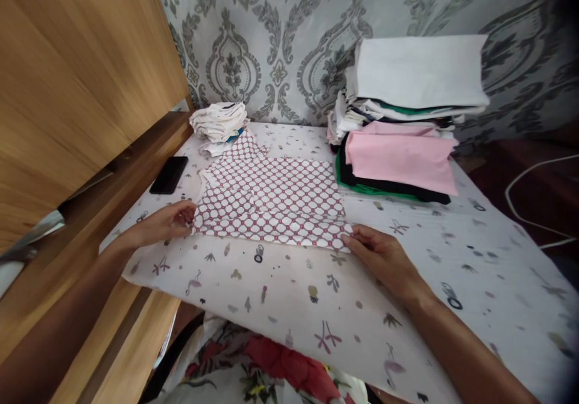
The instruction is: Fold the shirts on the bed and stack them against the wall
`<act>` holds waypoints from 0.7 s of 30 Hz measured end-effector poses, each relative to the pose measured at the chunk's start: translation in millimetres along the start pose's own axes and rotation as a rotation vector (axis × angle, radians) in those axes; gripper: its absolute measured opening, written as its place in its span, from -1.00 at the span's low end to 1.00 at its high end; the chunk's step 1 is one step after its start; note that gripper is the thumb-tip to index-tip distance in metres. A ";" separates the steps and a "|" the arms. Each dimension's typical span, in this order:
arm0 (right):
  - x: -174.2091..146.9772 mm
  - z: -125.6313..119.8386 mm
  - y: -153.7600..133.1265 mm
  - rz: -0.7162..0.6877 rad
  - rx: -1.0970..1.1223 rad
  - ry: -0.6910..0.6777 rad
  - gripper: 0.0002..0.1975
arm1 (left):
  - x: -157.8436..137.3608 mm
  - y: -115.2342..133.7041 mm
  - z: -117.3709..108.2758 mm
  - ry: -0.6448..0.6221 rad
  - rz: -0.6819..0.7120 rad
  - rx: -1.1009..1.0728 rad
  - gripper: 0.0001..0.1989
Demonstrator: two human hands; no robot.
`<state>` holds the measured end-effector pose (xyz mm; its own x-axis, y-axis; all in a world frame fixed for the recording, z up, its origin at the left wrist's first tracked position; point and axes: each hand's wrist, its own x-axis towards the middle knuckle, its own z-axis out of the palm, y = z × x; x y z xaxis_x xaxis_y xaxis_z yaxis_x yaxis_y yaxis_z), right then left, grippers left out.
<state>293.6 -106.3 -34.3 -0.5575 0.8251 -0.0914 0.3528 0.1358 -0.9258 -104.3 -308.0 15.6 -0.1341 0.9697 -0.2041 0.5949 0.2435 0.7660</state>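
A white shirt [289, 187] with a dark red and grey lattice pattern lies on the table, its near side folded over into a long straight edge. One sleeve points away toward the back left. At the near left corner my left hand [169, 220] has its fingers closed on the cloth. My right hand [375, 247] pinches the near right corner between thumb and fingers. Both hands rest low, close to the tabletop.
A black phone [169, 175] lies left of the shirt. Small folded white clothes [219, 120] are piled behind it. A taller stack includes a pink folded garment [402, 157] and a white one [420, 69]. Wooden furniture [90, 90] borders the left; a white cable [525, 175] hangs at right.
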 end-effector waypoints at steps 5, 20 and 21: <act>-0.6 0.0 0.1 -0.001 0.002 0.005 -0.57 | -10.2 5.4 1.3 -0.079 0.052 0.140 -0.65; -1.3 -0.5 -7.1 0.003 -0.036 0.018 -0.56 | -4.9 -5.4 7.7 0.237 0.006 0.072 -0.79; -1.3 -0.7 -7.9 0.000 -0.042 0.017 -0.55 | -4.0 -6.4 7.3 0.225 -0.001 0.008 -0.79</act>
<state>292.0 -108.0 -26.6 -0.5448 0.8342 -0.0850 0.3841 0.1582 -0.9097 -101.8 -313.6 7.0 -0.3075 0.9495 -0.0626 0.6010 0.2448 0.7608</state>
